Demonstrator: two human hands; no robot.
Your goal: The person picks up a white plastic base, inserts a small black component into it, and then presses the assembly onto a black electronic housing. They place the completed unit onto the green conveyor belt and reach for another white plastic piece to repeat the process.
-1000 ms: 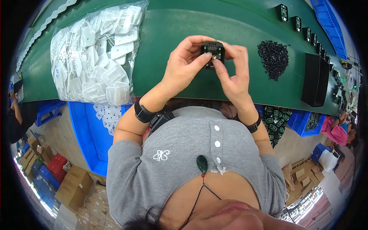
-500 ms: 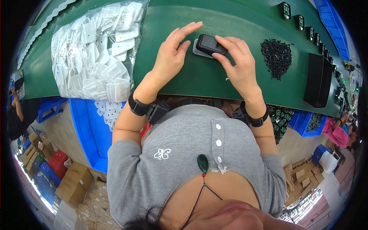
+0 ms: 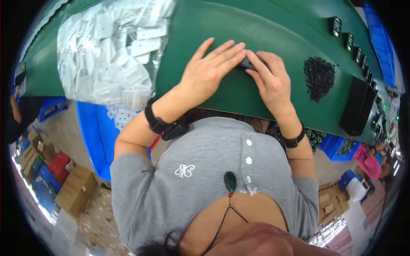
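A small black plastic case [image 3: 248,64] with rounded corners lies low over the green table, mostly covered by my fingers. My right hand [image 3: 273,81] grips it, thumb on the near side and fingers over the top and far side. My left hand [image 3: 211,70] is stretched out flat from the left, palm down, its fingertips at the case's left end beside my right fingertips. Whether the left fingertips press on the case or only rest by it, I cannot tell. The pale plate seen under the case earlier is hidden now.
A clear bag of translucent white plastic plates [image 3: 115,59] lies on the left of the green table [image 3: 205,21]. To the right are a pile of small black parts [image 3: 319,79], a long black box [image 3: 358,106] and a row of circuit-board units [image 3: 335,26]. A blue bin [image 3: 96,141] stands below.
My left hand has come rightward and down over the case, its fingers now at my right fingertips. The view has shifted slightly, so the table things appear moved. My right hand still holds the case.
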